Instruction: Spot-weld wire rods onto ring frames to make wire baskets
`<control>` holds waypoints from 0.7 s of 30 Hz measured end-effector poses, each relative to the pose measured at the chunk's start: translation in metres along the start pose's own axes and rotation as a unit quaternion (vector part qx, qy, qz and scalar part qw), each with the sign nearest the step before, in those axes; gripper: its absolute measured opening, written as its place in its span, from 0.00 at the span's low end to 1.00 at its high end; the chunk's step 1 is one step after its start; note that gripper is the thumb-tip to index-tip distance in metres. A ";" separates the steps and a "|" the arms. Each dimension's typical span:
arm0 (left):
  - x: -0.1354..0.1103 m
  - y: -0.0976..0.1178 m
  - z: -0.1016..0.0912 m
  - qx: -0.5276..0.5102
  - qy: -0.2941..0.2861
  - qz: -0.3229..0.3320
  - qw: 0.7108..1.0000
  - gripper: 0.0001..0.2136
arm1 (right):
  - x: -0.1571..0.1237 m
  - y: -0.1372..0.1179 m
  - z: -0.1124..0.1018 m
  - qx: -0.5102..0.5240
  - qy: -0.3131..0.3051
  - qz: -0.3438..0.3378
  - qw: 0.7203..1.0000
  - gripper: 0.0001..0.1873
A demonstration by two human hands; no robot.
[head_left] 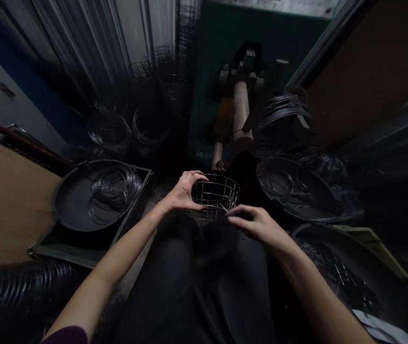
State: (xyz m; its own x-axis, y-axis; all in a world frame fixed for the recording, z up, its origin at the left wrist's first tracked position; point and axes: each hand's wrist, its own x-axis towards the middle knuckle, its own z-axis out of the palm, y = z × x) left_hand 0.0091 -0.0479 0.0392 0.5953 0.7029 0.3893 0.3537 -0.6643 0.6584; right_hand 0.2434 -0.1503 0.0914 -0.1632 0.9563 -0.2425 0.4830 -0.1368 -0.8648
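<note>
A round wire basket with thin metal rings and uprights stands just beyond my knees. My left hand grips its left side, fingers over the rim and thumb lower down. Close to the basket's lower right side, my right hand pinches a short, thin metal wire between thumb and fingertips. The wire's far end points at the basket; whether it touches the basket I cannot tell.
Ahead stands a green machine with thick metal rods. A black pan of wire rings sits left. To the right are another dark pan with wire pieces and a larger container of short wires. Ring stacks stand behind.
</note>
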 end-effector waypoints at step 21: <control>0.049 0.007 0.007 0.035 -0.004 0.021 0.999 0.30 | 0.048 0.012 -0.005 -0.539 0.146 -0.293 0.776 0.16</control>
State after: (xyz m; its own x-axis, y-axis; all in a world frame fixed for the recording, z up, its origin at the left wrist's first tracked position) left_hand 0.0461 -0.0197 0.0588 0.6165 0.6721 0.4101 0.3784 -0.7097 0.5942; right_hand 0.2462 -0.1046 0.0715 -0.5010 0.8120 0.2994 0.8640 0.4893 0.1188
